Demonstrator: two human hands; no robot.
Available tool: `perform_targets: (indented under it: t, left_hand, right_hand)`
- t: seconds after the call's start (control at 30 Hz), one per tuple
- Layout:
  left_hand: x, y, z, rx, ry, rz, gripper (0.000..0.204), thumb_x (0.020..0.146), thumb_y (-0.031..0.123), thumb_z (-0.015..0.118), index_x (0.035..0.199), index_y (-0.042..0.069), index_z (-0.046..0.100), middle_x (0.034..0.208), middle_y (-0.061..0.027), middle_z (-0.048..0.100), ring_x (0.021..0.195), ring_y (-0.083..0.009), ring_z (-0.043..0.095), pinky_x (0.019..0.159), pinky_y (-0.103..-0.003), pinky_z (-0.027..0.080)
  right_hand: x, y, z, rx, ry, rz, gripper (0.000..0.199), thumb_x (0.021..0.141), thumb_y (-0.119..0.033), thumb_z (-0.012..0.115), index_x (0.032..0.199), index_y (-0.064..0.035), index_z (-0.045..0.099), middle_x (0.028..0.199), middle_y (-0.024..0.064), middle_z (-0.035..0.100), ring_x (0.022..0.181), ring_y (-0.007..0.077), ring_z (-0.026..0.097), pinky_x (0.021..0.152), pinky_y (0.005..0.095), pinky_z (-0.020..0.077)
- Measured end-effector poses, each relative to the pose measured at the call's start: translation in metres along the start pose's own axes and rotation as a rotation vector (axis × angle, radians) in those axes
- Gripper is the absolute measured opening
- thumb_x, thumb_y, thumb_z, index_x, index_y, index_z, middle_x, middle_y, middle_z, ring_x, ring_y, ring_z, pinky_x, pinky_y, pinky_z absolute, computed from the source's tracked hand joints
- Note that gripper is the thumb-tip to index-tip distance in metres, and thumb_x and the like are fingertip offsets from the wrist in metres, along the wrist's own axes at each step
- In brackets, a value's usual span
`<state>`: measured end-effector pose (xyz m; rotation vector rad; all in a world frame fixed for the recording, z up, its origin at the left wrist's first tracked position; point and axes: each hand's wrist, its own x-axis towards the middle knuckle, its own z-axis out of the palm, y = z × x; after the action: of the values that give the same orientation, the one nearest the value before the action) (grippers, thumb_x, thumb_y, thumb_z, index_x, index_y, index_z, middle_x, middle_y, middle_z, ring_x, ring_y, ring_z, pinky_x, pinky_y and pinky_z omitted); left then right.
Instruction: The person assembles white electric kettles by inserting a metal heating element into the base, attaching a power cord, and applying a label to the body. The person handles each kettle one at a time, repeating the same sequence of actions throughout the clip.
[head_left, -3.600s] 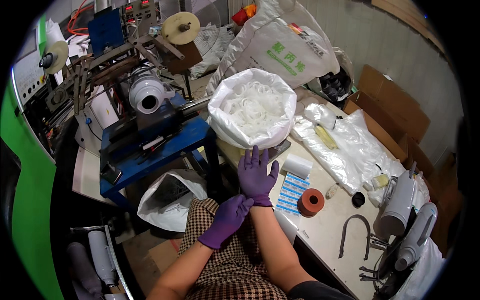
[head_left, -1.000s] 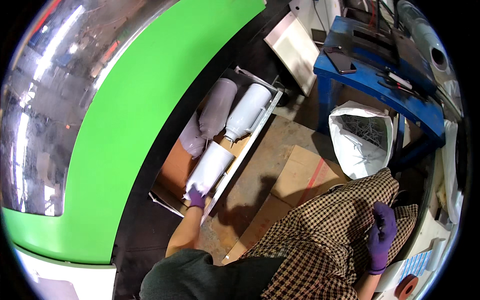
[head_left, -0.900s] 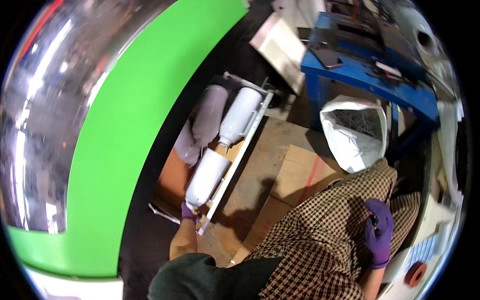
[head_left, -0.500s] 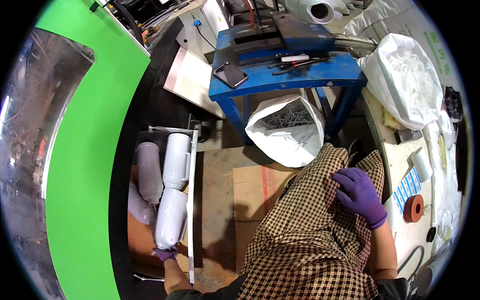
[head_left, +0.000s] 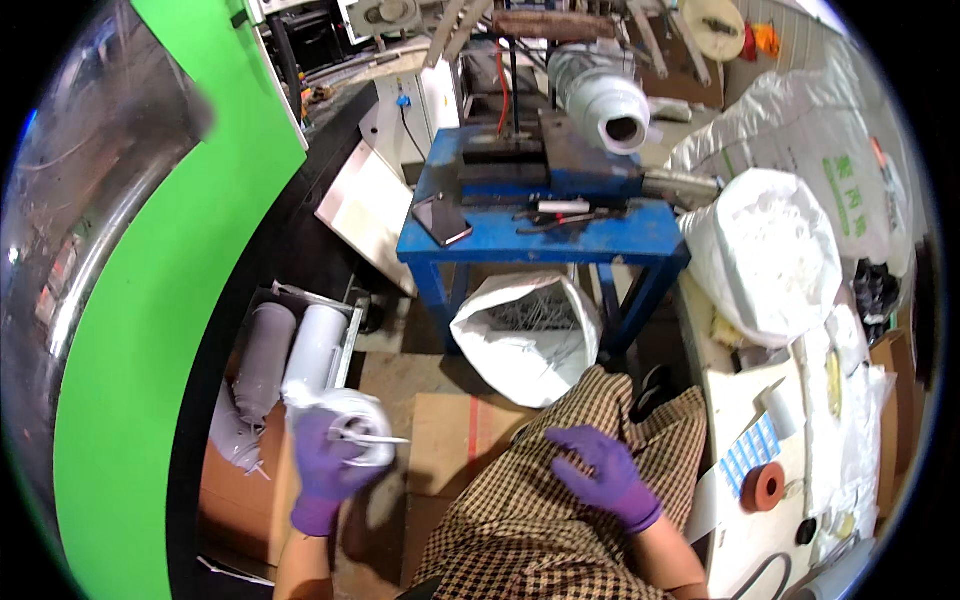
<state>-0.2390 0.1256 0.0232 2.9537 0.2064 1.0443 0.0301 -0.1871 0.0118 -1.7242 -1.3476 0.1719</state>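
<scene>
A purple glove covers my left hand (head_left: 325, 462), which grips a white plastic bottle (head_left: 374, 412) raised at the right edge of the box. The bottle's end faces me, and a thin pale strip crosses it; motion blurs both. My right hand (head_left: 605, 478), gloved in purple too, is over my checked apron (head_left: 500, 510) with its fingers apart and nothing in it. Inside the cardboard box (head_left: 232, 490) lie a white bottle (head_left: 318, 345), a greyish one (head_left: 264, 362) and another (head_left: 234, 432) partly hidden below it.
Ahead stands a blue bench (head_left: 550, 240) bearing a phone (head_left: 442, 220) and pliers (head_left: 565, 220); a white bottle (head_left: 600, 100) sticks out above it. Beneath is an open sack (head_left: 510, 365) of scraps. The right-hand table holds a filled white bag (head_left: 765, 250) and a tape roll (head_left: 763, 486).
My left hand has lifted the bottle from the box, bringing it up and tilting its end toward me. My view has shifted; my right hand remains over the apron.
</scene>
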Motion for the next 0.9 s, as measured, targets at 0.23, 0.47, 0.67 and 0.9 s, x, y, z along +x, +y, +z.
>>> perform_targets:
  t: [0.23,0.47,0.67,0.9]
  left_hand:
    - [0.074,0.145,0.123,-0.745,-0.188,0.152,0.073,0.078,0.04,0.086,0.137,0.008,0.058,0.138,-0.0175,0.059,0.13,-0.0328,0.056,0.118,-0.053,0.038]
    - [0.097,0.165,0.129,-0.471,-0.269,0.133,0.117,0.063,0.047,0.091,0.157,0.005,0.035,0.146,-0.0164,0.054,0.138,-0.0367,0.05,0.126,-0.053,0.024]
    - [0.11,0.122,0.114,-0.759,-0.286,-0.279,0.075,0.063,0.036,0.095,0.125,0.007,0.064,0.13,-0.0147,0.064,0.124,-0.0316,0.06,0.106,-0.045,0.048]
    - [0.125,0.158,0.116,-0.609,0.014,0.019,0.06,0.065,0.023,0.09,0.116,0.005,0.067,0.128,-0.0156,0.069,0.122,-0.0368,0.064,0.107,-0.051,0.046]
  right_hand:
    - [-0.017,0.002,0.017,0.173,0.128,0.373,0.034,0.1,-0.015,0.064,0.129,0.0026,0.065,0.11,0.0185,0.075,0.098,0.0258,0.073,0.089,0.0344,0.0555]
    - [-0.028,0.028,0.021,0.293,0.185,0.383,0.039,0.101,-0.011,0.055,0.136,0.0043,0.06,0.109,0.013,0.073,0.094,0.0176,0.069,0.083,0.0305,0.0552]
    - [-0.044,0.006,0.022,0.055,0.359,0.187,0.039,0.092,-0.012,0.071,0.128,0.0022,0.064,0.121,0.0222,0.066,0.11,0.0367,0.066,0.096,0.0422,0.054]
    - [-0.032,-0.012,0.024,-0.419,0.337,-0.054,0.059,0.079,-0.041,0.085,0.131,-0.0182,0.07,0.112,0.0139,0.062,0.081,0.0253,0.066,0.063,0.0337,0.0567]
